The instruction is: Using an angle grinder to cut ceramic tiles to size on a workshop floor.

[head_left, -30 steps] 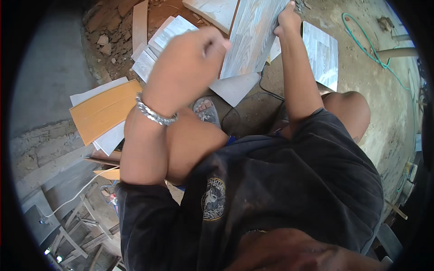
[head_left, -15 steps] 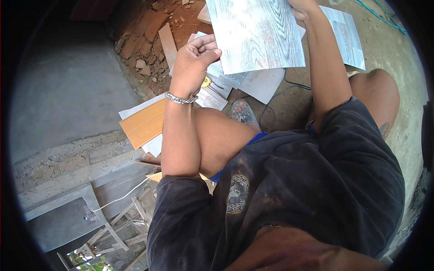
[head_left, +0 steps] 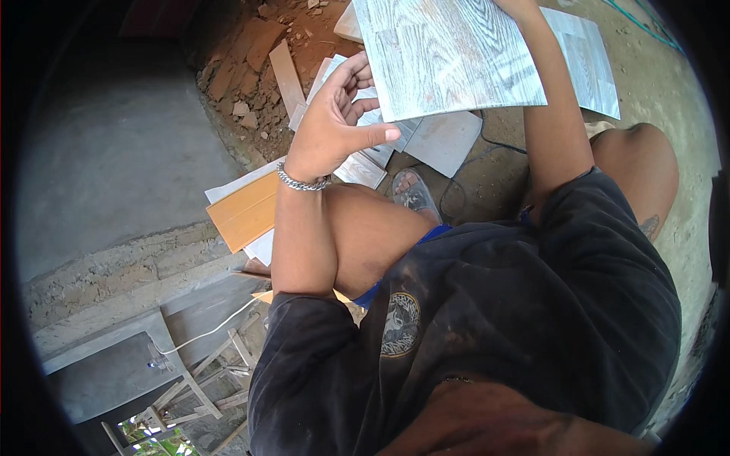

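A grey wood-grain tile [head_left: 456,64] is held up in front of me at the top of the view, its near edge tilted down to the left. My right hand [head_left: 520,7] grips its far right side; the fingertips are cut off by the frame and hidden by the tile. By the tile's left edge, my left hand [head_left: 338,121] is open, thumb stretched out below the lower left corner and fingers loosely bent. Whether those fingertips touch the edge, I cannot tell. Beneath lie more tile pieces, including a plain grey-backed one [head_left: 442,142].
Another wood-grain tile [head_left: 584,64] lies on the ground at right. Orange-brown panels [head_left: 245,213] rest left of my leg. Broken rubble [head_left: 243,68] covers the far left ground. A dark cable [head_left: 498,143] runs near my sandalled foot [head_left: 414,190], and a green hose [head_left: 646,24] lies far right.
The tile has shifted to the right and turned slightly, its right end rising. My left hand has loosened, with the thumb spreading away from the fingers. The right hand has moved slightly up and right.
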A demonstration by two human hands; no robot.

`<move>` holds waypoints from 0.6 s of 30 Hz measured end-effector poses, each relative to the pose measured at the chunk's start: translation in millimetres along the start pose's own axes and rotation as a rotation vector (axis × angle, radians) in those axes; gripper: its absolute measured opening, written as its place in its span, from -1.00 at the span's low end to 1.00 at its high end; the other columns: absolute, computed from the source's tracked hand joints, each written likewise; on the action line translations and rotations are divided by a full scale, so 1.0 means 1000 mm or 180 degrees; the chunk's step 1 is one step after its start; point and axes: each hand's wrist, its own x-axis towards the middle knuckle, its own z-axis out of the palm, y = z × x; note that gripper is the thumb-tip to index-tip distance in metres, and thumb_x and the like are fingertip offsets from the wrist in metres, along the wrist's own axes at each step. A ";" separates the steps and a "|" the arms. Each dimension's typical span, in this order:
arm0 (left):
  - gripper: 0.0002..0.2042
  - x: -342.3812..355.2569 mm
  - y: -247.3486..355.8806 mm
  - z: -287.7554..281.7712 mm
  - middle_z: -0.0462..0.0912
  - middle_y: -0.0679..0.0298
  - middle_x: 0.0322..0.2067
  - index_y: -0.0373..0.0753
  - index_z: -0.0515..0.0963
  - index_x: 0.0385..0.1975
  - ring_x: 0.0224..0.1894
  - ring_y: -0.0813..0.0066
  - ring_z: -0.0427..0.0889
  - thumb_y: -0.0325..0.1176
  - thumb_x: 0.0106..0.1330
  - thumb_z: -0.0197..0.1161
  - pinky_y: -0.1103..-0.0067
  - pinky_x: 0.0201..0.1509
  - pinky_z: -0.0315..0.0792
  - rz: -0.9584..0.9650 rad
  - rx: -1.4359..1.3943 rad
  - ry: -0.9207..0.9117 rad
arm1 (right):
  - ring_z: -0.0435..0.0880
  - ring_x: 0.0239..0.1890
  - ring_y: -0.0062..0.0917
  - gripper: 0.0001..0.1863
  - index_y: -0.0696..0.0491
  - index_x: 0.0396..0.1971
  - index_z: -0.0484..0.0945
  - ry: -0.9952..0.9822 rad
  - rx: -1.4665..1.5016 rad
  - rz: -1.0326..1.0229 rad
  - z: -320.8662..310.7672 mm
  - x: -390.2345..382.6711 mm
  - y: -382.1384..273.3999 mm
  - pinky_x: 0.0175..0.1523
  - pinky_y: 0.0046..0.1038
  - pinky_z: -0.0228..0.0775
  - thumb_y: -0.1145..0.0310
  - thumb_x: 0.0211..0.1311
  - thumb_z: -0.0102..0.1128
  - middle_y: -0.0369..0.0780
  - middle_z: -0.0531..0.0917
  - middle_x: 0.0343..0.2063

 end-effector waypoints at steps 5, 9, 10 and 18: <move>-0.01 0.011 0.000 0.002 0.46 0.06 0.21 -0.45 0.20 0.42 0.33 0.27 0.40 -0.39 -0.03 0.68 0.39 0.36 0.39 0.0545 -0.0009 0.0135 | 0.73 -0.05 -0.37 -0.55 0.27 -0.12 0.68 0.0223 0.1562 0.0353 0.025 -0.006 0.011 0.10 -0.37 0.48 0.13 0.49 0.07 -0.06 0.78 -0.18; -0.28 0.008 0.000 -0.025 0.56 0.01 0.16 -0.44 0.31 0.37 0.30 0.27 0.47 -0.10 0.36 0.40 0.38 0.32 0.41 0.0670 0.0127 0.0241 | 0.70 -0.08 -0.46 -0.60 0.30 -0.11 0.66 -0.0077 0.3821 0.0931 0.048 -0.030 -0.060 0.04 -0.40 0.48 0.21 0.51 0.07 -0.16 0.77 -0.22; -0.28 -0.001 0.008 -0.035 0.56 0.01 0.16 -0.44 0.31 0.37 0.30 0.27 0.47 -0.10 0.36 0.40 0.38 0.32 0.41 0.0691 0.0089 0.0345 | 0.70 -0.09 -0.45 -0.62 0.26 -0.07 0.65 -0.0091 0.3902 0.0999 0.048 -0.033 -0.059 0.04 -0.38 0.49 0.21 0.52 0.05 -0.14 0.77 -0.22; -0.48 -0.076 -0.071 -0.164 0.68 0.09 0.09 -0.30 0.45 0.32 0.19 0.36 0.60 -0.12 0.48 0.24 0.43 0.32 0.41 -0.0855 0.0726 0.1576 | 0.71 -0.05 -0.43 -0.50 0.33 0.11 0.52 -0.0126 0.2047 0.1602 0.041 -0.037 -0.044 0.08 -0.38 0.52 0.12 0.57 0.04 -0.05 0.72 -0.06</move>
